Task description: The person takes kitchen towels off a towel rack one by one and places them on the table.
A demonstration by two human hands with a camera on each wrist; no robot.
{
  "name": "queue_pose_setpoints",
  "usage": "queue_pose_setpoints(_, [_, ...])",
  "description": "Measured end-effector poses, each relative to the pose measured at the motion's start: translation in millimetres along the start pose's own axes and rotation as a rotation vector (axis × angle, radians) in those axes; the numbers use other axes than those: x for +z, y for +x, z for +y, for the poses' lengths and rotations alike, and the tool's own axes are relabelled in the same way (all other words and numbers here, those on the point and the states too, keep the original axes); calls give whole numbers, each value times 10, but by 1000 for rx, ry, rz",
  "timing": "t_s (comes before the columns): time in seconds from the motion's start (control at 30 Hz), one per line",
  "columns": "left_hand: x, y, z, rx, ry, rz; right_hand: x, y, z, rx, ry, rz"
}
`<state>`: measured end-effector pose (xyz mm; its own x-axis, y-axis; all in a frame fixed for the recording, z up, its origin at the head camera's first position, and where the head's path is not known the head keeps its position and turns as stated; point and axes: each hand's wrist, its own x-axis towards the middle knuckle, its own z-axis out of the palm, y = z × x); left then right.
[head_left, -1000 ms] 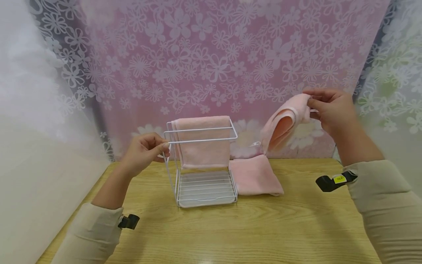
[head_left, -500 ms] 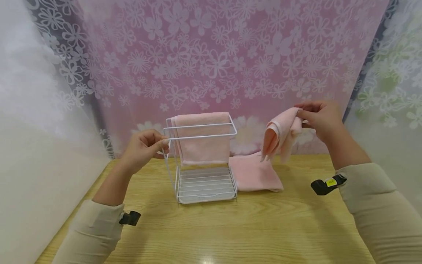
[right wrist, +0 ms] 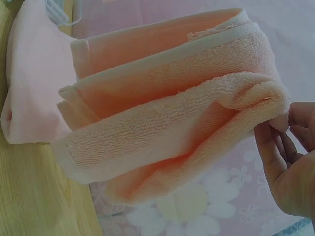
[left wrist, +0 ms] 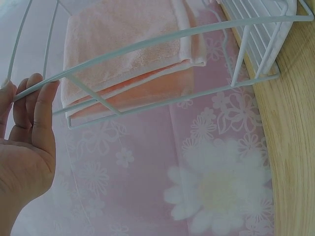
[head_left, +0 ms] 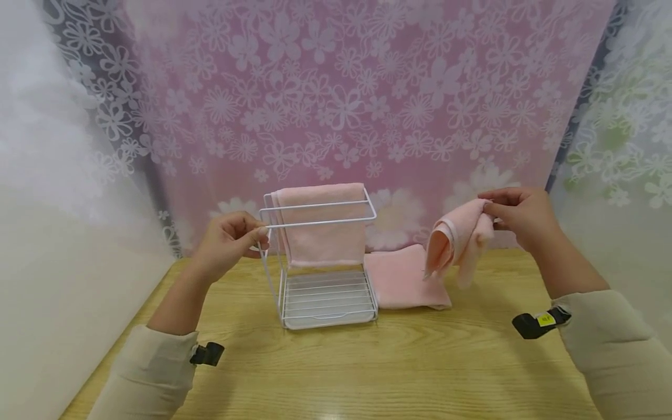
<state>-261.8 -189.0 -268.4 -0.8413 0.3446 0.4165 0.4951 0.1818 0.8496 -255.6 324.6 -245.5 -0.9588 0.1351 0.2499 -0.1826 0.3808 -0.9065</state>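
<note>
A white wire rack (head_left: 331,222) with a slatted base stands on the table. My left hand (head_left: 228,242) pinches its upper left corner; in the left wrist view the fingers (left wrist: 45,105) and thumb close round the wire. Over the rack's rear bar hangs a folded pink towel (head_left: 325,245). To the right, my right hand (head_left: 527,219) pinches the top edge of a second pink towel (head_left: 457,233), which droops in loose folds, as the right wrist view shows on the towel (right wrist: 167,113). Below and behind it, a folded pink towel (head_left: 399,280) lies flat beside the rack.
The wooden table (head_left: 336,373) extends in front of the rack. A pink flowered curtain (head_left: 336,105) rises right behind it, and a pale wall (head_left: 68,233) stands at the left. A whitish flowered sheet (head_left: 619,175) hangs at the right.
My right hand has lowered the drooping towel, and it now overlaps the flat folded towel in the head view. My left hand keeps its grip on the rack's corner.
</note>
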Motion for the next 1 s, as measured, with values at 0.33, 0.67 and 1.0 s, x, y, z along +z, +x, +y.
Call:
queue_pose_setpoints(0.33, [-5,-10,-11,2,7,8,-99,-138,118,82,-17,-28])
queue_pose_setpoints(0.67, [8,-16,8,17,5,18,-255,-265,284,109,-66,-93])
queue_pose_setpoints(1.0, [11,-18,-9,20,2,17,-354,-159,658,83,-335,-189])
